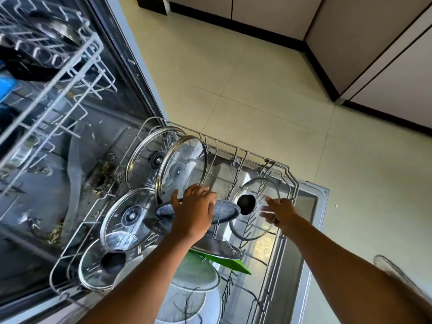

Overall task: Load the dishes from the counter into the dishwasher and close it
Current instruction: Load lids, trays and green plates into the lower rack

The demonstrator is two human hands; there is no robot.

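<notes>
1. Dishwasher, door (311, 206) down, lower rack (287, 174) pulled out over it; upper rack (53, 73) extended at far left.
2. Left hand (194, 211) – fingers curled over the far rim of a dark speckled plate (228, 210), clamped on it at the rack's middle.
3. Right hand (279, 212) – blurred, fingers spread apart against the rim of a glass lid with black knob (247, 204) standing at the rack's right side; whether it grips the lid cannot be told.
4. Two steel-rimmed glass lids (182, 169) upright at the rack's far end, one just behind the other.
5. Two further glass lids (127, 213) along the rack's left side, the nearer with a black knob.
6. Green board (233, 265) and pale plates (194, 274) at the near end.
7. Tiled floor (257, 78) to the right.
</notes>
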